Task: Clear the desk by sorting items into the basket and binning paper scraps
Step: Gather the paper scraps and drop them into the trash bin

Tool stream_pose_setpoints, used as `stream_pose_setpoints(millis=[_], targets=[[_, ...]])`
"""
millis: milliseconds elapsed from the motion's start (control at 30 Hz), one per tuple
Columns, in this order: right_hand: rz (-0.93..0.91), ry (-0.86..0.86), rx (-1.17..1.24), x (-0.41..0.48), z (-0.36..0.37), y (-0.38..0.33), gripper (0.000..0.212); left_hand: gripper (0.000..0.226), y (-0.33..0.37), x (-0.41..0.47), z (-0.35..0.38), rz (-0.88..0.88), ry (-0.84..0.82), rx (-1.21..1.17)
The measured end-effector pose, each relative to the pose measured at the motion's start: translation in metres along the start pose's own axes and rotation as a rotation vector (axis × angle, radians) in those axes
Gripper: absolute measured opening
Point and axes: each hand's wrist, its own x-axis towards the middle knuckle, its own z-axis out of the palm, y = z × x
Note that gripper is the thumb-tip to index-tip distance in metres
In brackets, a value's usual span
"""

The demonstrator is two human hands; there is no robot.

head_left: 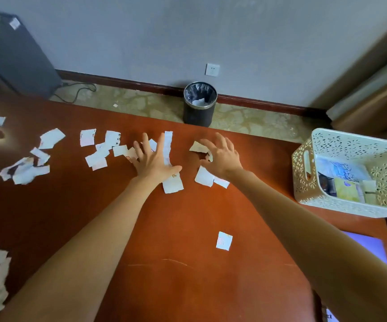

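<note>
A white wall socket [212, 69] sits above the baseboard [127, 82]; a dark cabinet [18, 56] stands far left.

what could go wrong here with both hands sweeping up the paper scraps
1. The scraps lie flat and scattered, so the spread left hand may push them apart or off the desk's far edge rather than gather them.
2. The bin stands on the floor beyond the desk; carried scraps could drop short onto the carpet.
3. The lone scrap near the person is easy to miss.

left hand [151, 160] flat on scraps [99, 156] | right hand [221, 155] over scraps | basket [304, 182] right | bin [199, 112] beyond desk [176, 263]
</note>
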Motion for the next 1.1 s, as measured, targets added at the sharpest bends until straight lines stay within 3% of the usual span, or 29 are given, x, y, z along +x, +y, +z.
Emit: stream_pose_setpoints(millis=[133, 333, 567, 867, 967, 1033, 1100], targets=[[-0.063, -0.177, -0.041, 0.007, 0.006, 0.000, 0.056, 0.079, -0.003, 0.012, 0.002, 0.066, -0.058, 0.046], [-0.107, -0.171, -0.089, -0.034, 0.023, 0.009, 0.054, 0.055, -0.002, -0.029, 0.017, 0.171, 0.040, -0.029], [-0.066, -0.156, -0.021, -0.141, 0.053, 0.022, 0.053, 0.042, 0.005, -0.131, 0.061, 0.269, -0.024, -0.140], [-0.030, -0.091, 0.094, -0.257, 0.082, 0.043, 0.048, 0.046, 0.002, -0.243, 0.093, 0.302, -0.208, -0.297], [0.066, 0.027, 0.191, -0.278, 0.084, 0.048, 0.046, 0.051, -0.007, -0.258, 0.096, 0.301, -0.086, -0.302], [0.190, 0.078, 0.221, -0.285, 0.080, 0.048, 0.057, 0.066, -0.012, -0.260, 0.095, 0.259, 0.007, -0.272], [0.317, 0.037, 0.240, -0.288, 0.077, 0.047, 0.077, 0.090, -0.016, -0.258, 0.090, 0.187, -0.087, -0.227]])
